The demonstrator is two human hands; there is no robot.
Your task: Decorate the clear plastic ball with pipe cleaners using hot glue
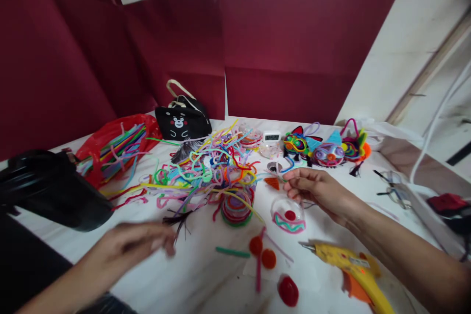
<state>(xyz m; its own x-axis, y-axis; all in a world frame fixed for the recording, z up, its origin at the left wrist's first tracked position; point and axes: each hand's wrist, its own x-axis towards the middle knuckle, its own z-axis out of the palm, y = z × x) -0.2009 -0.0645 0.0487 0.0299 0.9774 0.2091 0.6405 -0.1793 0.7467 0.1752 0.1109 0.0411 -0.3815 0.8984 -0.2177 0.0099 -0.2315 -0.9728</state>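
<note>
My right hand [312,187] is pinched on the end of a thin pale pipe cleaner [280,175], above the table's middle right. Just below it lies a clear round plastic piece [290,216] with a red pom-pom nose and a pink and teal pipe-cleaner mouth. An orange felt triangle [272,183] is beside the fingertips. Blurred by motion, my left hand [145,244] hovers at the lower left with fingers stretched out, seemingly holding nothing. Black tassel threads [180,220] are close to its fingertips.
A yellow glue gun [348,262] lies at front right. Orange pom-poms [268,258], a red oval piece [288,290] and a green stick [232,252] are in front. Behind are tangled pipe cleaners [217,157], a black bag [184,120], finished decorations [328,153] and glasses [395,191].
</note>
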